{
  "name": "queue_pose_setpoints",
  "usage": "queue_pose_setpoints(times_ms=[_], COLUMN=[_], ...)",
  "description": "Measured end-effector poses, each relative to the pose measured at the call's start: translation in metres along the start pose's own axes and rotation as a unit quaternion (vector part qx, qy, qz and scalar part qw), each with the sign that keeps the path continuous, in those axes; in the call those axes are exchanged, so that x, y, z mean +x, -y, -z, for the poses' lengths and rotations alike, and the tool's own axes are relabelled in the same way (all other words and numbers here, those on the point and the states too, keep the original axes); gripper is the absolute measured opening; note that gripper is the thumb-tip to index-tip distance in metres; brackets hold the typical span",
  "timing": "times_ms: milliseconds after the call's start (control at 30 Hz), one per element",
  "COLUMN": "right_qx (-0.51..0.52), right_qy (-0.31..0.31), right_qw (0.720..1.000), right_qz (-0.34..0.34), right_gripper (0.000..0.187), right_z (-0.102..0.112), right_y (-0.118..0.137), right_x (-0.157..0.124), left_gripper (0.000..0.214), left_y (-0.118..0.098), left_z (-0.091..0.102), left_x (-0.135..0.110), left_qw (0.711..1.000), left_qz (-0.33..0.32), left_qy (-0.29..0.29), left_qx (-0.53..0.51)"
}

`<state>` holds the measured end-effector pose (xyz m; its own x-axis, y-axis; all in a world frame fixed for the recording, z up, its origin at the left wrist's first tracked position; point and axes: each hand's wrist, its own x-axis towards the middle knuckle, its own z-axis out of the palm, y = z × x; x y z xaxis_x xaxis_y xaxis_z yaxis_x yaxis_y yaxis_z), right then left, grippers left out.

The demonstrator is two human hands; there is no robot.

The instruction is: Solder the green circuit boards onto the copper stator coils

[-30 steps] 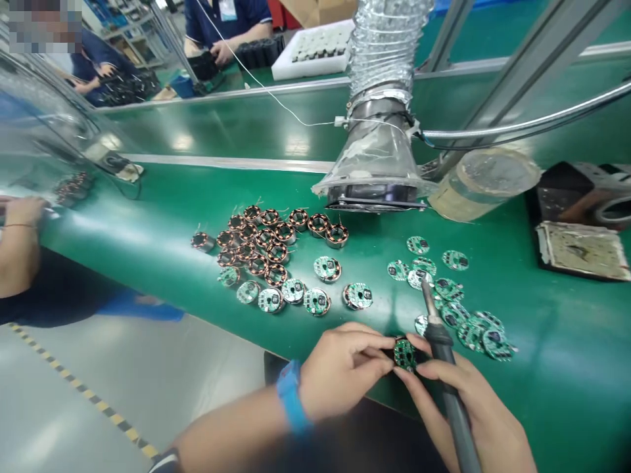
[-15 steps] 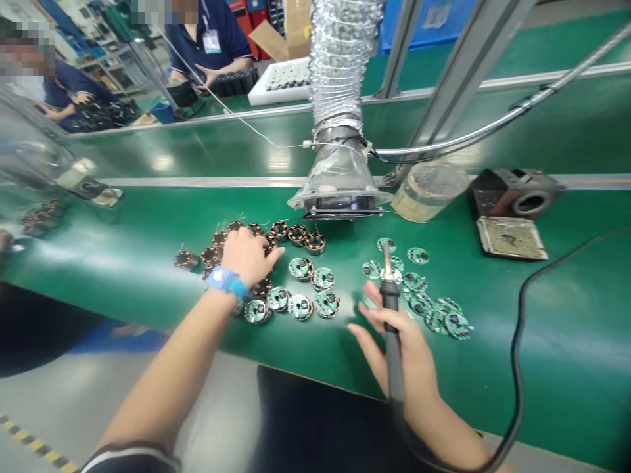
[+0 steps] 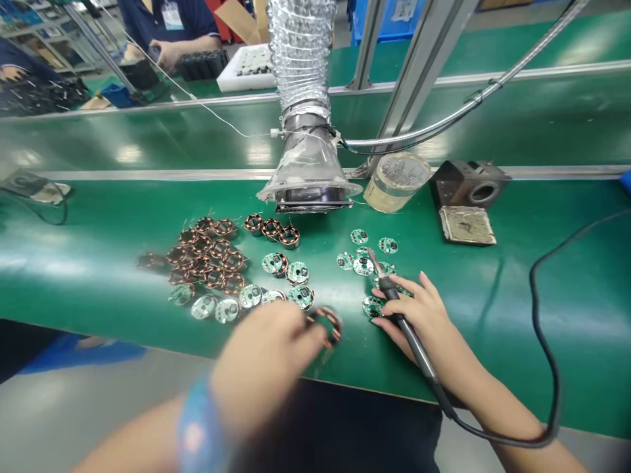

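Note:
My left hand (image 3: 263,355), blurred by motion, is closed on a copper-wound coil (image 3: 328,323) near the front edge of the green bench (image 3: 493,309). My right hand (image 3: 421,315) grips a soldering iron (image 3: 394,299) whose tip points up over the round green circuit boards (image 3: 367,263); its fingertips rest on one board (image 3: 372,305). A pile of copper coils (image 3: 207,253) lies to the left, with a row of coils fitted with boards (image 3: 251,295) in front of it.
A foil fume duct (image 3: 305,157) hangs over the bench middle. Beside it stand a clear jar (image 3: 394,184), a black iron stand (image 3: 470,184) and a dirty sponge pad (image 3: 466,225). The iron's black cable (image 3: 542,309) loops right. Other people work behind the far conveyor (image 3: 167,46).
My left hand pulled back from the coil pile toward me with one coil. My right hand moved forward onto the loose boards, still holding the iron. The camera shifted right.

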<state>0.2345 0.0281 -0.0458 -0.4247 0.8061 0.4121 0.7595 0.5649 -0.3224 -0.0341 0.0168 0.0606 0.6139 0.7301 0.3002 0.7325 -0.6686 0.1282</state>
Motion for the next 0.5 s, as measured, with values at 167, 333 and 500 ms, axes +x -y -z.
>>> queue_pose_setpoints(times_ms=[167,333,500], right_qx=[0.008,-0.039,-0.041], right_qy=[0.014,-0.026,-0.034], right_qw=[1.000,0.999,0.998], right_qz=[0.017,-0.025,-0.040], right_gripper=[0.015,0.010,0.012], right_z=[-0.002,-0.004,-0.002], right_y=[0.003,0.015,0.022], right_x=[-0.010,-0.015,-0.007], left_gripper=[0.014,0.019,0.014], left_y=[-0.021,-0.013,-0.023], left_z=[-0.030,-0.032,-0.053], left_x=[0.001,-0.027,-0.034], left_qw=[0.992,0.983,0.895], left_qz=[-0.114,0.108,0.259], left_qy=[0.051,-0.005,-0.039], left_qx=[-0.015,-0.149,-0.361])
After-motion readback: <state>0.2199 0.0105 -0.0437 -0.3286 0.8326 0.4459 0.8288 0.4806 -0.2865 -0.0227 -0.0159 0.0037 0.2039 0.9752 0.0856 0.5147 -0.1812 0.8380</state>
